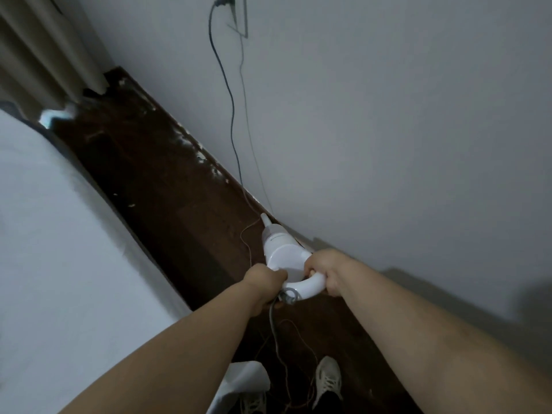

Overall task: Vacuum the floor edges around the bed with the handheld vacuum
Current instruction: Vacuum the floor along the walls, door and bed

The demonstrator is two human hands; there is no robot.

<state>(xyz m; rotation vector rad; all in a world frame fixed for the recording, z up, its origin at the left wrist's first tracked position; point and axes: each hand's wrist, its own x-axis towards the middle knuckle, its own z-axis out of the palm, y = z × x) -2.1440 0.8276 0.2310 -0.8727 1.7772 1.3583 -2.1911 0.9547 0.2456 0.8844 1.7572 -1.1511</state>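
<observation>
Your shoes [328, 379] sit at the bottom of the view, w/ thin wires looping on the floor [155, 180] btwn them. R hand [324, 271] is curled round the white loop handle; L hand [264, 283] grips the handle's near end, where the grey power cord [273, 324] exits. Handheld vacuum [282, 253] runs straight ahead of both grips, long axis pointing away from you along the wall [388, 130], nozzle tip at the floor-wall seam. R hand is nearer the wall, so it's prob best placed to steer. Bed [44, 219] on your L, across the dark floor strip. Ahead: thin wire by the nozzle and the cord dropping from the outlet [224, 0], likely snag risks. White flecks line the edge further on; curtain [44, 46] at the far end.
</observation>
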